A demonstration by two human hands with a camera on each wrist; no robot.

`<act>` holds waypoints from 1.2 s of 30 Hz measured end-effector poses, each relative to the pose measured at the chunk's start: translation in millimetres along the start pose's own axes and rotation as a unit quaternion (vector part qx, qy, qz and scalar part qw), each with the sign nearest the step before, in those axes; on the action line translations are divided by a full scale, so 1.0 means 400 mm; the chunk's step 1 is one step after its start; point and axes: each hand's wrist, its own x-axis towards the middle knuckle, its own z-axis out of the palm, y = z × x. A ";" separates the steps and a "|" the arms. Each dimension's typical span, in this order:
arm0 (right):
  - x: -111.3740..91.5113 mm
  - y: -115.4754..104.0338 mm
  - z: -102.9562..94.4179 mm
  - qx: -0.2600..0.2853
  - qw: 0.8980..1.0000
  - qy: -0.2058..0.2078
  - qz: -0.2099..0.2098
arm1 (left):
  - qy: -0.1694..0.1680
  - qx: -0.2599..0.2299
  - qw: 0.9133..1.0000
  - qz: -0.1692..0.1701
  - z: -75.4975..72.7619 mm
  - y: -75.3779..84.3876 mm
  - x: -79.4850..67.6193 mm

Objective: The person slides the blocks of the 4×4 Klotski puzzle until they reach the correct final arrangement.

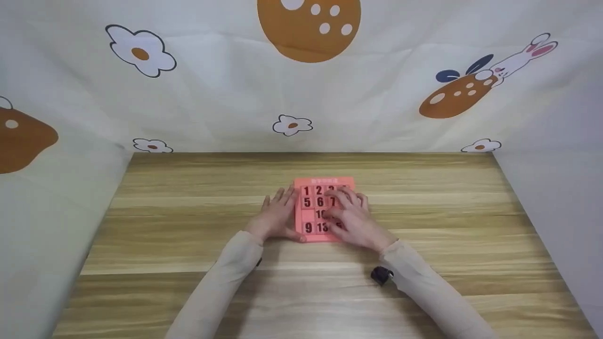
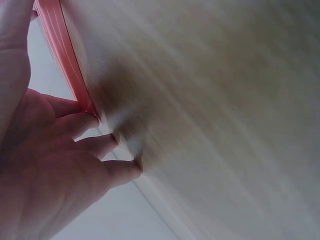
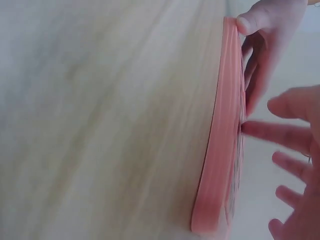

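A pink number slide puzzle (image 1: pixel 324 238) lies flat on the wooden table. Its tiles show 1, 2, 5, 6, 10, 9 and 13 among others, with a gap at the left of the third row. My left hand (image 1: pixel 275 219) steadies the frame's left side, thumb at the near left corner; in the left wrist view its fingers (image 2: pixel 125 171) spread along the tabletop. Over the right-hand columns lies my right hand (image 1: pixel 357 223), hiding several tiles. One of its fingers (image 3: pixel 280 136) touches the tile face in the right wrist view, while the others hover above.
The wooden tabletop (image 1: pixel 188 197) surrounds the puzzle. Behind it hangs a pale cloth (image 1: pixel 226 94) printed with flowers and carrots, and pale walls rise at both sides. A small dark device (image 1: pixel 380 275) sits by the right wrist.
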 end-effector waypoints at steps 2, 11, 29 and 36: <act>-0.001 -0.002 0.003 -0.002 0.999 -0.035 -0.015 | 0.000 0.000 1.000 0.002 0.000 0.001 0.000; -0.016 0.026 -0.016 -0.017 0.999 0.036 0.017 | -0.003 0.006 1.000 0.002 -0.004 0.006 0.003; -0.066 0.066 -0.033 -0.013 0.997 0.048 0.063 | -0.003 0.005 1.000 -0.004 -0.001 0.006 0.004; -0.085 0.072 -0.038 0.011 0.998 0.028 0.049 | 0.001 0.000 1.000 -0.007 0.005 0.003 0.003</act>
